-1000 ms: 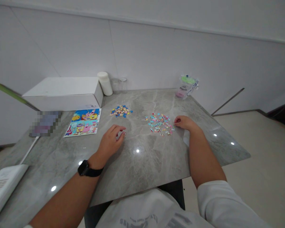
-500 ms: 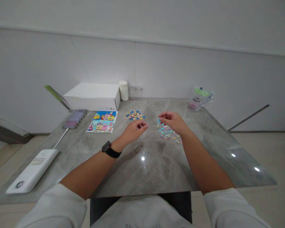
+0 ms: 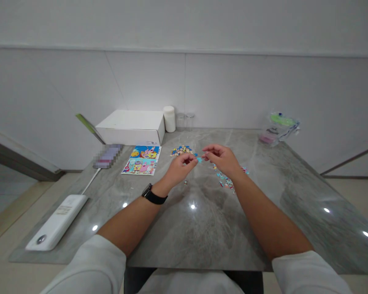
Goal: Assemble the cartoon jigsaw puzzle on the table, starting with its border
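My left hand (image 3: pixel 180 168), with a black watch on its wrist, pinches a light-blue jigsaw puzzle piece (image 3: pixel 199 160) above the middle of the table. Close to its other side is my right hand (image 3: pixel 221 158), its fingers curved and slightly apart, with no piece clearly visible between them. Beneath the right hand lies a loose pile of pale-blue and pink puzzle pieces (image 3: pixel 226 180), partly hidden by that hand. One small separate piece (image 3: pixel 185 182) rests on the table just below my left hand. Behind the left hand sits a second pile of blue and yellow pieces (image 3: pixel 181 150).
A cartoon picture sheet (image 3: pixel 141 160) lies left of the piles. Behind it stand a white box (image 3: pixel 130 120), a white bottle (image 3: pixel 169 119) and clear glasses (image 3: pixel 189 121). A blurred-out phone (image 3: pixel 107 156) is cabled to a white power bank (image 3: pixel 57 222). At back right sits a plastic bag (image 3: pixel 277 130).
The view has shifted. My right hand has moved from the pale-blue pile toward my left hand, which now pinches the light-blue piece. A small separate piece now shows below my left hand.
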{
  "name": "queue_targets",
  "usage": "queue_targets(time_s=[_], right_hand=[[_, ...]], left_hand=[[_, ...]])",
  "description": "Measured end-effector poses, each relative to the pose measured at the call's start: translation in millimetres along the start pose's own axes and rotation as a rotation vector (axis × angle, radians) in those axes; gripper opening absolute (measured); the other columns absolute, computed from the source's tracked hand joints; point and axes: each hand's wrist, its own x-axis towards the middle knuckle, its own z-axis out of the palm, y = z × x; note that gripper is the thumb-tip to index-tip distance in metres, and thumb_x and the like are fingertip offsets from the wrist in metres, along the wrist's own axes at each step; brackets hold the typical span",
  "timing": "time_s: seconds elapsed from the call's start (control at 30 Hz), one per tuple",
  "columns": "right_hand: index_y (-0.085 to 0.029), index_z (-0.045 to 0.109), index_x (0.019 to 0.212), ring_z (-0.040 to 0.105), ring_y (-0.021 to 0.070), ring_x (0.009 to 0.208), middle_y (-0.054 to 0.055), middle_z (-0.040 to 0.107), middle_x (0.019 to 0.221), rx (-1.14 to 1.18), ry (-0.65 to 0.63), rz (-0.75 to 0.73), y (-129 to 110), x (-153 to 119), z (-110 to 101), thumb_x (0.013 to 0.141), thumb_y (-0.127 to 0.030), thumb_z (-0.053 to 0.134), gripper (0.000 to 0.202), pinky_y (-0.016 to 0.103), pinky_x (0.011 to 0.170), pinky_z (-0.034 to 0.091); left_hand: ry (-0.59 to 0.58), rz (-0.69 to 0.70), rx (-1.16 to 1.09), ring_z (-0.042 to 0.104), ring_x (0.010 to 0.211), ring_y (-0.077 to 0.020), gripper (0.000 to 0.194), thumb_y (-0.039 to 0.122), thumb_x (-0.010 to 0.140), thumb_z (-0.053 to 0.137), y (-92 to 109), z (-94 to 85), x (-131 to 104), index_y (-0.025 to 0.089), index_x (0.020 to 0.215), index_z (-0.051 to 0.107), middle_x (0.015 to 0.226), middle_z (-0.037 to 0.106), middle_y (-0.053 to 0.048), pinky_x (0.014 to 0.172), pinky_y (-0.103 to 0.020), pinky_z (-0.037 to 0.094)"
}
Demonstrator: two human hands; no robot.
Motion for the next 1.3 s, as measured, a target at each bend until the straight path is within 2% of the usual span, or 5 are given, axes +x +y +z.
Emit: queue_targets(time_s=[0.1,0.37,0.63,0.9,1.3], right_hand=[[-0.023,0.073,0.106,0.071,0.0197,0.084,0.006,0.080,0.095,-0.013,0.060,0.010,7.5,3.6,-3.0,0.088,-0.051,0.069,0.034,0.031,0.073,0.054],[-0.021,0.075,0.087,0.061,0.0164,0.075,0.001,0.072,0.082,-0.158,-0.153,-0.075,16.8,1.1,8.1,0.085,-0.049,0.071,0.029,0.029,0.073,0.048],[-0.019,0.081,0.089,0.064,0.0169,0.076,0.002,0.076,0.082,-0.496,-0.126,0.019,63.3,12.9,13.1,0.094,-0.040,0.066,0.026,0.027,0.069,0.043],[-0.025,0.084,0.111,0.068,0.0265,0.111,0.010,0.080,0.116,-0.984,-0.107,0.039,69.8,4.8,33.2,0.103,-0.037,0.060,0.028,0.035,0.097,0.048],[-0.027,0.082,0.113,0.063,0.0303,0.120,0.011,0.074,0.123,-1.054,-0.172,0.001,70.1,1.4,44.7,0.100,-0.042,0.066,0.025,0.041,0.103,0.046]], left_hand=[[0.013,-0.030,0.020,0.055,0.075,-0.0157,0.035,0.053,0.095,0.065,-6.8,-3.7,0.2,0.020,0.084,0.063,0.079,0.062,-0.001,0.066,-0.029,0.043],[-0.010,0.017,0.125,0.059,0.079,-0.0163,0.028,0.044,0.098,0.065,-17.5,0.1,-1.9,0.019,0.087,0.068,0.085,0.069,-0.002,0.074,-0.030,0.045],[0.085,0.100,0.517,0.065,0.095,-0.0199,0.015,0.025,0.103,0.057,-38.7,-2.9,-0.1,0.020,0.106,0.070,0.105,0.074,-0.006,0.088,-0.034,0.051],[-0.089,0.156,0.938,0.065,0.111,-0.0278,0.021,0.019,0.101,0.055,-59.6,-4.3,-4.7,0.019,0.116,0.070,0.118,0.071,-0.011,0.099,-0.042,0.052],[-0.192,0.206,1.011,0.062,0.111,-0.0274,0.029,0.022,0.104,0.053,-55.5,4.2,-9.4,0.022,0.120,0.077,0.119,0.069,-0.011,0.100,-0.044,0.051]])
